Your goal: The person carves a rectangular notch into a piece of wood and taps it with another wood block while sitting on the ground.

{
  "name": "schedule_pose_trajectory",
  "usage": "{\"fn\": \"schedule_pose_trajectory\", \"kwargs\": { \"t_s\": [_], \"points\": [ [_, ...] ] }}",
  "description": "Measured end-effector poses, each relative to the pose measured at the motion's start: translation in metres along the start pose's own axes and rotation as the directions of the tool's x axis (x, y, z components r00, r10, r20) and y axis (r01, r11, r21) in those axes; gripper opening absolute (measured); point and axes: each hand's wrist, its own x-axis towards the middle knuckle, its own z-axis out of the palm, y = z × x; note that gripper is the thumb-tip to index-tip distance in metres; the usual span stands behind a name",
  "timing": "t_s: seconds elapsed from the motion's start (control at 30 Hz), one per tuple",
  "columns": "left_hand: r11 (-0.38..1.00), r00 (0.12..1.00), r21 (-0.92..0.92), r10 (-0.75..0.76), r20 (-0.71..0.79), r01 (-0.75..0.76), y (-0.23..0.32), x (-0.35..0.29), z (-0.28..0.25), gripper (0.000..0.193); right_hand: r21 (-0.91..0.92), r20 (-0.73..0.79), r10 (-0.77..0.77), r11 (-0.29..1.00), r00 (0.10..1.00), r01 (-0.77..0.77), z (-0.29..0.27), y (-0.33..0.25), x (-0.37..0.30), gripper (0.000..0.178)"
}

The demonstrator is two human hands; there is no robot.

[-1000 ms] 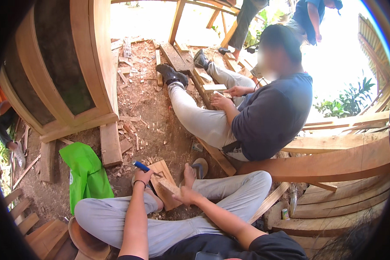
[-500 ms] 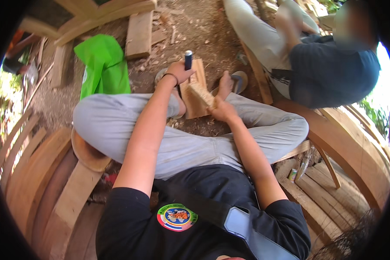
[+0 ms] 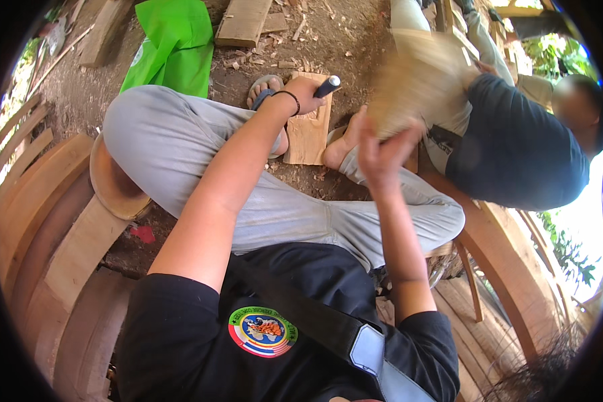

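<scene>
My left hand point(image 3: 303, 95) is closed around the dark handle of a chisel point(image 3: 327, 87), which has a pale metal cap. Its blade is hidden by the hand. Beneath it lies a flat wooden board point(image 3: 307, 142) with a carved recess, set on the ground between my feet. To the right, my right hand point(image 3: 385, 153) is raised and grips a wooden mallet point(image 3: 409, 84). Motion smears the mallet, so its exact shape cannot be made out.
A person in a dark shirt point(image 3: 516, 144) sits close on the right. A bright green bag point(image 3: 174, 50) lies beyond my left knee. Curved timber pieces point(image 3: 43, 194) stand at left, and a wooden plank point(image 3: 243, 23) rests on the chip-strewn ground point(image 3: 315, 43).
My right hand has swung the mallet up and to the right, away from the board. The chisel, held in my left hand, now leans further to the right. The whole view has shifted.
</scene>
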Motion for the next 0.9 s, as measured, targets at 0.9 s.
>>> {"fn": "schedule_pose_trajectory", "kwargs": {
  "t_s": [0.9],
  "points": [
    [0.96, 0.943, -0.141, -0.266, -0.199, 0.241, 0.012, 0.017, -0.026, 0.05, 0.208, 0.454, 0.618, 0.627, 0.642, -0.751, -0.011, -0.006, -0.045, 0.038]
  ]
}}
